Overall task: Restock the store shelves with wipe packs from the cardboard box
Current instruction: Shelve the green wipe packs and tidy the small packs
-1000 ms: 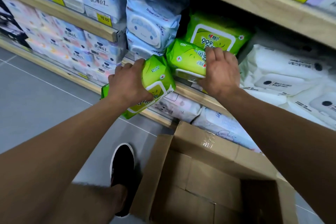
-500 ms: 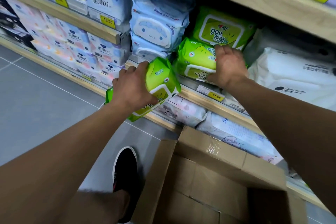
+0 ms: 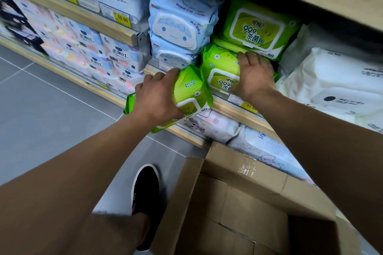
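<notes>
Left hand: we gripped a green wipe pack just off the shelf's front edge.
Right hand: we pressed flat on a second green pack at that edge.

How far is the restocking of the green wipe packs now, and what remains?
Done: one green wipe pack stands at the back of the wooden shelf. In hand: the right hand presses a second green pack onto the shelf, and the left hand holds a third green pack at the shelf edge, not yet placed. The brown cardboard box shows no packs in its visible part.
</notes>
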`<state>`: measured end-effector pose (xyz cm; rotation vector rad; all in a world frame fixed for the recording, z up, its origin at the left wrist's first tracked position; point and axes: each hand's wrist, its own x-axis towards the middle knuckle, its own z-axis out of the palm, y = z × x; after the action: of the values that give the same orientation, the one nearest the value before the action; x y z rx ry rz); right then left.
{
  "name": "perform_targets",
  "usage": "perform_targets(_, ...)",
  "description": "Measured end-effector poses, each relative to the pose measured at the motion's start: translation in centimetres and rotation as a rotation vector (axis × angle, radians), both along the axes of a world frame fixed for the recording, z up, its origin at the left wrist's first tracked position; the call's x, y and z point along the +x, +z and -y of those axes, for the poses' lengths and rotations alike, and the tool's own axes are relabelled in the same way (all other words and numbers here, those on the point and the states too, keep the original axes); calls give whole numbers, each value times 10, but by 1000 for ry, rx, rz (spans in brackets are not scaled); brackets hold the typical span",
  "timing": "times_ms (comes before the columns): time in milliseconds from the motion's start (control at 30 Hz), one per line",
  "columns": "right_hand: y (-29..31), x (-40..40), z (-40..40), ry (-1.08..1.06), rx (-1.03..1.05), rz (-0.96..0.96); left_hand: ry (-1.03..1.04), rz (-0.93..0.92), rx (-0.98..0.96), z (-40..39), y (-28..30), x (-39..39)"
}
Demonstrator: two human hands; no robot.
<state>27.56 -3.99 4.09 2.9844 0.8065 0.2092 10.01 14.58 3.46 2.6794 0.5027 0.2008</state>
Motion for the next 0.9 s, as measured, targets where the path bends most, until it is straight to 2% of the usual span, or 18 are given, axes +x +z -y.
perform_targets(167, 13, -38, 26, 155, -5, 145, -43, 69, 112, 12, 21, 4)
perform_targets(333, 32, -73, 75, 272, 93, 354, -131, 140, 212, 36, 60, 24)
perform_targets(633, 57, -97, 148, 113, 175, 402, -239, 198, 394, 106, 107, 83)
perform_targets(900, 50, -88, 157, 2, 169, 339, -279, 89, 482, 134, 104, 134)
